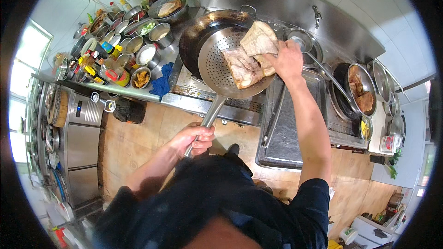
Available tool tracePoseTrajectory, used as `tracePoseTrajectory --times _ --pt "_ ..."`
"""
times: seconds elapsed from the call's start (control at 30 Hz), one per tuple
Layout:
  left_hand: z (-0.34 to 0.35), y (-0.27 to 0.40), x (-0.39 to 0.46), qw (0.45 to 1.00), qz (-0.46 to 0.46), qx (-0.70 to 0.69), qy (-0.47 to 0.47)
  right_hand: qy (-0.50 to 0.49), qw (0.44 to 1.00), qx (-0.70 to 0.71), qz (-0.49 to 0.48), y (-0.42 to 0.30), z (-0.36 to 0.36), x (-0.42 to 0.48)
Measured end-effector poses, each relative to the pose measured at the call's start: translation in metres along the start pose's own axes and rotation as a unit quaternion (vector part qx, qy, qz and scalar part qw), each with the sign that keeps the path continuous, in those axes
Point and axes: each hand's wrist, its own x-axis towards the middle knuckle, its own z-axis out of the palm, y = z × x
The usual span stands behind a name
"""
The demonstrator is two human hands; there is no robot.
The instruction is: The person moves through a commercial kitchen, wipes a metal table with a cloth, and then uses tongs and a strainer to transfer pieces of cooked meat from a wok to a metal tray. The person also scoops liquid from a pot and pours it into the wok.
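My left hand point(197, 140) is closed round the metal handle of a large perforated strainer point(213, 72), which is held over a black wok point(190, 36) on the stove. Slabs of pale cooked meat point(242, 67) lie in the strainer's bowl. With my right hand point(289, 58) I grip the right edge of an upper slab of meat point(259, 38), which rests partly on the others. The fingertips are partly hidden behind the meat and the hand itself. Just beyond that hand a ladle point(303, 41) lies over a round pot.
Seasoning bowls, bottles point(116, 72) and a blue cloth point(162, 81) crowd the left counter. A metal tray point(294, 121) sits below my right forearm. Farther right, a metal bowl point(361, 90) holds browned meat. Behind the stove stands a steel splashback point(277, 3) with a tap point(316, 17).
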Motion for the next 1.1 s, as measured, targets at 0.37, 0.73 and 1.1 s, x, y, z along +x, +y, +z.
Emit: tracePoseTrajectory --times 0.37,0.73,1.1 --pt "-0.061 0.031 0.014 0.989 -0.032 -0.133 -0.052 0.038 0.977 0.054 0.202 0.068 0.072 -0.17" --pt "-0.055 0.063 0.055 0.987 -0.039 -0.151 -0.027 -0.168 0.872 0.223 0.402 0.115 0.186 -0.309" --pt "-0.047 0.054 0.072 0.984 -0.033 -0.176 0.026 -0.068 0.714 0.591 0.369 0.052 -0.004 -0.256"
